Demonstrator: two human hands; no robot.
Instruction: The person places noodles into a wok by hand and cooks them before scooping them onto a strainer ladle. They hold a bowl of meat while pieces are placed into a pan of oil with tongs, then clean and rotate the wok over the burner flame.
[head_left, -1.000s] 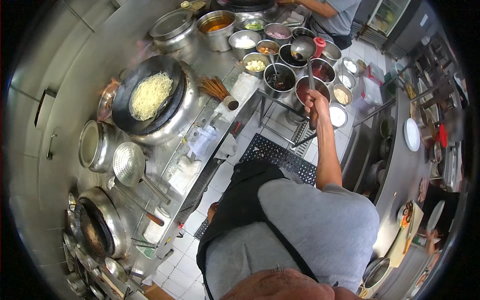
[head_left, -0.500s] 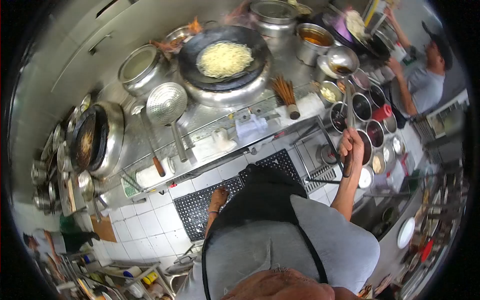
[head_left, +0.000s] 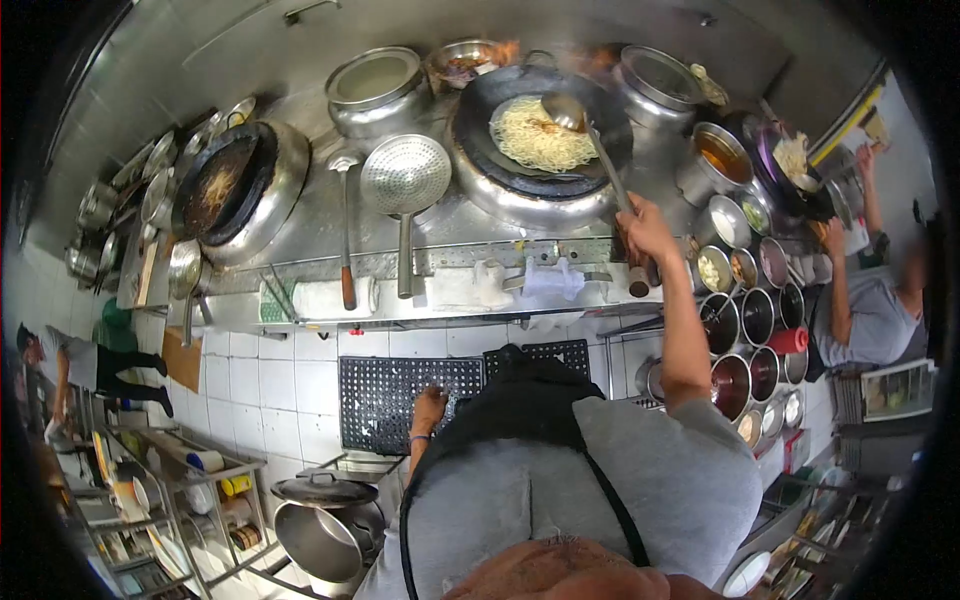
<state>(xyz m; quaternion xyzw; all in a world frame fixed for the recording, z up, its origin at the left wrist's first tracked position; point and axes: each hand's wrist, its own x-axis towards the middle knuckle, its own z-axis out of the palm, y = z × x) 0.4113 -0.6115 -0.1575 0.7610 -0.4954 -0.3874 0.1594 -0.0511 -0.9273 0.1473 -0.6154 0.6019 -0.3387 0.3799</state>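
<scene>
In the head view, my right hand (head_left: pixel 648 232) is closed around the handle of a ladle (head_left: pixel 607 165). The ladle's bowl is tilted over the right side of pale noodles (head_left: pixel 540 145), which lie in a black wok (head_left: pixel 475 115) on the burner. Beneath my right hand a bamboo brush is partly hidden; the end of its handle (head_left: pixel 639 282) shows. My left hand (head_left: pixel 430 408) hangs low by the apron above a black rubber mat (head_left: pixel 370 385), its fingers curled in with nothing in them.
Left of the wok lie a perforated strainer (head_left: pixel 406 175) and a long-handled ladle (head_left: pixel 347 230). A second wok (head_left: pixel 215 185) stands further left. Sauce pots (head_left: pixel 730 385) crowd the right side, where a co-worker (head_left: pixel 865 310) stands. Flames (head_left: pixel 605 57) show behind the wok.
My right hand has brought the ladle left from above the sauce pots to the wok, and its bowl is over the noodles. The view has turned right. My left hand still hangs low.
</scene>
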